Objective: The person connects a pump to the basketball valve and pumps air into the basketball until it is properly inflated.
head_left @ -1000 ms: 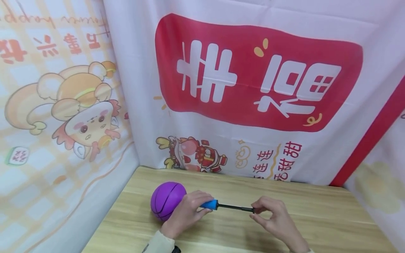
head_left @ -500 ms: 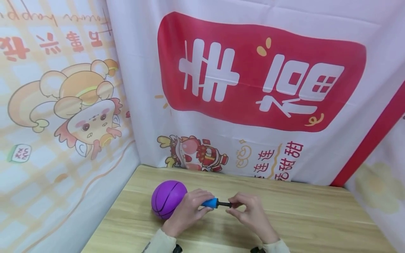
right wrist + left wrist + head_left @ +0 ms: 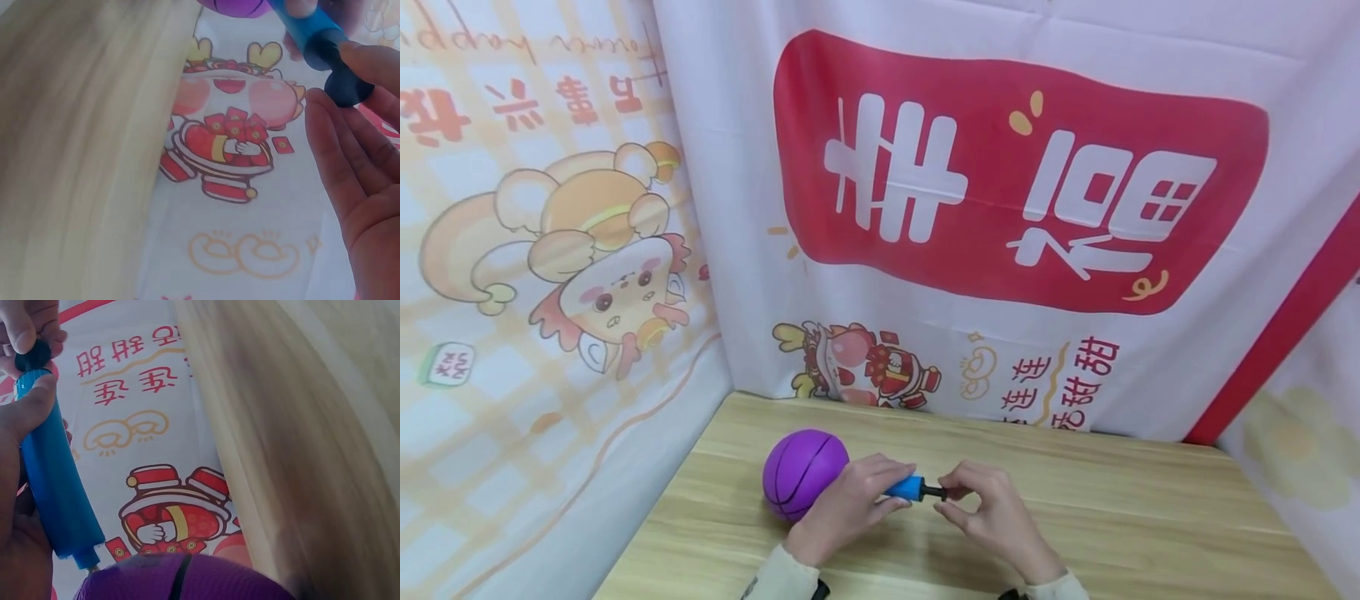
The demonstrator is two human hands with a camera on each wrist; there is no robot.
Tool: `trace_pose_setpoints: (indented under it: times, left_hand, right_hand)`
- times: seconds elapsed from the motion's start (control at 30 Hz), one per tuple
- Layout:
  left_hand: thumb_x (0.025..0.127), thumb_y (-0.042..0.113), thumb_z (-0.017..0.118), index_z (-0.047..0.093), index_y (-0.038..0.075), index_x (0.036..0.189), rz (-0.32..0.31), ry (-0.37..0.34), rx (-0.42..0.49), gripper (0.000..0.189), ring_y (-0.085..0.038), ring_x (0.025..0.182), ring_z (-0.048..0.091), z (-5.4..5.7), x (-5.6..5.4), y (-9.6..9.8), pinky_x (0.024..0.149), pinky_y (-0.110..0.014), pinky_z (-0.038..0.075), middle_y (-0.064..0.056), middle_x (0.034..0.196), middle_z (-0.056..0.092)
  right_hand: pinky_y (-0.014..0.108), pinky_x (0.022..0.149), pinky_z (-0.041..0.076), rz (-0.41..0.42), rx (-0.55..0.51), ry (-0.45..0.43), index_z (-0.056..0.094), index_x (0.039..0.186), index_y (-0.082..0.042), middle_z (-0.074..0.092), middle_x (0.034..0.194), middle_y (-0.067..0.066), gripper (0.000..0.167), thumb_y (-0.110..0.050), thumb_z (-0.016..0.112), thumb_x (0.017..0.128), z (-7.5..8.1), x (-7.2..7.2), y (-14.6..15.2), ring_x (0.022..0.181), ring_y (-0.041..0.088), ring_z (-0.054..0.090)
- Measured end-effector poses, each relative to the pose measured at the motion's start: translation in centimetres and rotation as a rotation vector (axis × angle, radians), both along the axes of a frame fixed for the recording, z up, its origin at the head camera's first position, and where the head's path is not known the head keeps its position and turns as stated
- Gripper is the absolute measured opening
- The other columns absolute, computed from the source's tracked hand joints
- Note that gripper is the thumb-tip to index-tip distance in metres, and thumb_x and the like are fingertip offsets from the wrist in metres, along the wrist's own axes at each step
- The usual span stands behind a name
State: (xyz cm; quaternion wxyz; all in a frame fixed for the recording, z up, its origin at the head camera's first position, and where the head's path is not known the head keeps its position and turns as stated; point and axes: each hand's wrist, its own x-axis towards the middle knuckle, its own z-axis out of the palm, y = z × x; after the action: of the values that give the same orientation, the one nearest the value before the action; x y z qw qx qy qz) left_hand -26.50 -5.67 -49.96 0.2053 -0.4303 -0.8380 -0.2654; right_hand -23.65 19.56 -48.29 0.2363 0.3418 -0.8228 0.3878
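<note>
A purple ball (image 3: 797, 471) with black seam lines rests on the table at the left of the head view. My left hand (image 3: 846, 504) grips the blue barrel of a small hand pump (image 3: 907, 487), which lies roughly level beside the ball. In the left wrist view, the narrow end of the pump (image 3: 65, 481) meets the ball through a thin needle. Only a short stretch of black rod shows beyond the barrel. Its round black handle (image 3: 347, 89) is pinched between the thumb and fingers of my right hand (image 3: 992, 512).
The wooden table (image 3: 1150, 517) spreads below and to the right of the hands. Behind it hangs a white cloth (image 3: 1157, 367) with a red panel and printed figures. A checked cloth (image 3: 572, 317) closes off the left side.
The black rod was drawn far out a second ago. My right hand has moved left, pushing it mostly into the barrel. Lately the ball and left hand have shifted slightly right.
</note>
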Motion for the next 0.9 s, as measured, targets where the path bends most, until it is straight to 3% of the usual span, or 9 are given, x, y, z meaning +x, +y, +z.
trace_pose_setpoints:
  times: [0.27,0.6,0.77,0.9]
  left_hand:
    - [0.093,0.027,0.079,0.072,0.018,0.128,0.036,0.012,-0.026,0.037,-0.007,0.111,0.07,0.1,-0.1,-0.3,0.099,-0.021,0.06,0.006,0.122,0.076]
    - [0.091,0.027,0.081,0.073,0.02,0.125,0.04,0.019,0.016,0.036,-0.006,0.11,0.071,-0.4,-0.4,-0.7,0.098,-0.021,0.061,0.008,0.12,0.076]
    - [0.092,0.027,0.08,0.074,0.017,0.125,0.027,-0.046,0.047,0.035,-0.008,0.109,0.072,-0.6,-0.2,-0.4,0.097,-0.024,0.062,0.005,0.12,0.077]
    - [0.09,0.025,0.082,0.075,0.017,0.122,0.005,-0.11,0.108,0.034,-0.008,0.107,0.073,-0.5,-0.1,-0.1,0.096,-0.025,0.062,0.004,0.118,0.078]
  right_hand:
    - [0.017,0.069,0.063,0.0,0.004,0.036,0.075,0.093,-0.018,0.075,0.089,-0.008,0.037,0.005,0.091,0.07,0.8,1.0,3.3,0.074,0.006,0.072]
    - [0.02,0.066,0.063,-0.006,-0.041,-0.007,0.075,0.094,-0.02,0.076,0.088,-0.008,0.041,0.008,0.091,0.069,1.1,1.8,6.3,0.074,0.002,0.072]
    - [0.019,0.067,0.063,-0.025,-0.045,-0.033,0.075,0.094,-0.022,0.076,0.088,-0.009,0.042,0.007,0.092,0.068,1.1,1.9,6.4,0.075,0.001,0.072]
    - [0.019,0.066,0.063,0.008,-0.077,-0.008,0.076,0.094,-0.018,0.077,0.087,-0.004,0.04,0.008,0.092,0.068,0.9,1.6,6.0,0.073,0.005,0.072]
